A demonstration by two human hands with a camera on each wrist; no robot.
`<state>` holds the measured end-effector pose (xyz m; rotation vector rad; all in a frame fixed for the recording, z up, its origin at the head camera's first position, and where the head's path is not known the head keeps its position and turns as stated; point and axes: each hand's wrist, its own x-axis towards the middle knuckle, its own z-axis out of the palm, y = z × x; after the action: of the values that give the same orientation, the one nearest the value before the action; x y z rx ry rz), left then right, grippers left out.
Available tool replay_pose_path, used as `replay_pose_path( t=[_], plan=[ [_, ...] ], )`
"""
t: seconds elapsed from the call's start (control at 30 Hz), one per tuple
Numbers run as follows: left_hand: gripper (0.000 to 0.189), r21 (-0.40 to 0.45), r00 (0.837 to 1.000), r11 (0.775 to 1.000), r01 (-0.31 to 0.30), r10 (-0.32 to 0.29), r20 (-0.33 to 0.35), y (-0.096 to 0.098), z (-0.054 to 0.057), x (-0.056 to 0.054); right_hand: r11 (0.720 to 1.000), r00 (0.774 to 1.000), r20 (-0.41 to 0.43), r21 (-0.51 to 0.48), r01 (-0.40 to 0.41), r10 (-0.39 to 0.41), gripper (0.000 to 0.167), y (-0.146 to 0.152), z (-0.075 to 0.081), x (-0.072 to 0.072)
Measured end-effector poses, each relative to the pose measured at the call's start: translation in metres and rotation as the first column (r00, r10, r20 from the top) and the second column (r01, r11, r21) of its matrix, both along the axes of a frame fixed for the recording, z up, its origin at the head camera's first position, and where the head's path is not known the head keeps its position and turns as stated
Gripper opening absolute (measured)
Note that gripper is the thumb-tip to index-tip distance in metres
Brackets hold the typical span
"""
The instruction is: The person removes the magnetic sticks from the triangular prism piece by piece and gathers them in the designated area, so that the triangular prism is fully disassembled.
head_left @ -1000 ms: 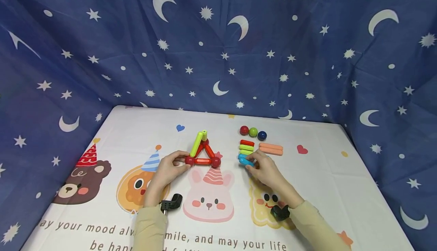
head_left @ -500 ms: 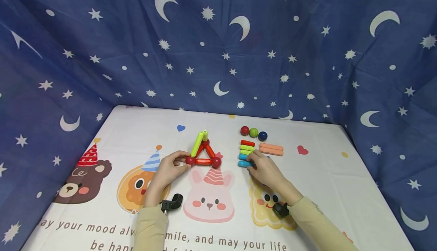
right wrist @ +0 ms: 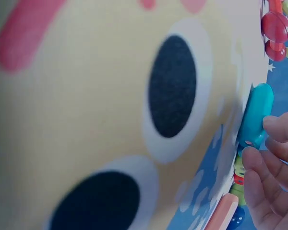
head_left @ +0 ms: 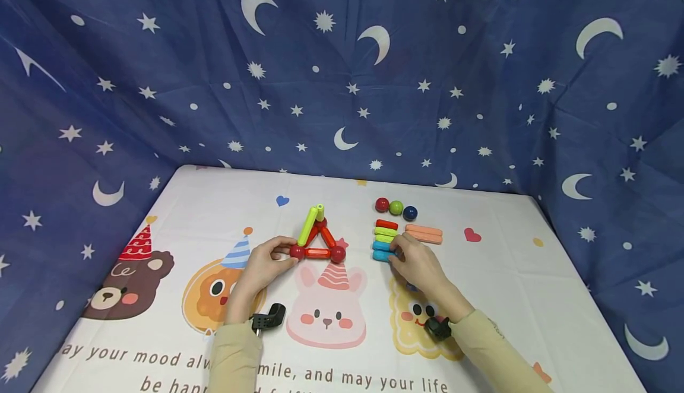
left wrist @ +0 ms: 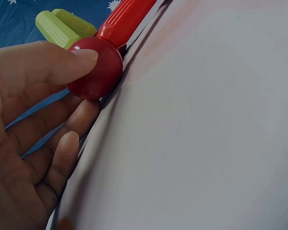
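Blue rod (head_left: 381, 256) lay at the row's (head_left: 385, 231) near end, the right hand (head_left: 420, 266) touching it, whether pinching I couldn't tell; the left hand (head_left: 269, 261) pinched the frame's (head_left: 318, 253) red ball (head_left: 297, 252). Lining up seemingly called for light fingertips.

— Caption check: what is the person wearing?
— Beige sleeves: the left sleeve (head_left: 235, 357) at the lower edge, left of centre, and the right sleeve (head_left: 497, 354) toward the lower right, its fabric creased.
— Any markings?
— A thin greyish mark near the right cuff, too small to read.
— And the black gear?
— Wrist cameras: the left wrist camera (head_left: 269, 317), round-headed with small pale dots, and the right wrist camera (head_left: 438, 329), dark and blunt.
— Hands?
— Bare: left hand (head_left: 269, 263), right hand (head_left: 419, 263).
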<state>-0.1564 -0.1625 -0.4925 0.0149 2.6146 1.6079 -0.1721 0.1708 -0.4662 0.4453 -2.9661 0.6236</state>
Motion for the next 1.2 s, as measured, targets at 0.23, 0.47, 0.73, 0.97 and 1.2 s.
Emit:
replay_pose_path(
  t=[0.23, 0.47, 0.73, 0.97, 1.2],
  plan=[
    [0.037, -0.011, 1.0, 1.0, -0.004, 0.004, 0.014, 0.001, -0.001, -0.001, 1.0, 1.0, 0.003, -0.028, 0.011, -0.011, 0.015, -0.001, 0.003, 0.0],
    [0.037, -0.013, 1.0, 1.0, 0.007, -0.007, 0.006, 0.0, -0.002, -0.002, 0.983, 0.999, 0.048, -0.182, -0.009, 0.018, 0.012, -0.012, 0.009, -0.008],
    [0.038, -0.017, 1.0, 1.0, 0.007, -0.007, 0.002, 0.0, -0.002, -0.002, 0.924, 0.996, 0.077, -0.383, -0.007, 0.04, 0.016, -0.042, 0.019, -0.016],
    [0.043, 0.007, 1.0, 1.0, 0.006, -0.006, 0.015, 0.0, -0.002, -0.001, 0.815, 0.976, 0.214, -0.573, 0.088, 0.045, 0.023, -0.082, 0.019, -0.02],
    [0.044, 0.032, 1.0, 0.999, 0.014, -0.014, 0.003, 0.0, -0.002, -0.001, 0.691, 0.935, 0.331, -0.706, 0.154, 0.129, 0.035, -0.117, 0.015, -0.02]
  ],
)
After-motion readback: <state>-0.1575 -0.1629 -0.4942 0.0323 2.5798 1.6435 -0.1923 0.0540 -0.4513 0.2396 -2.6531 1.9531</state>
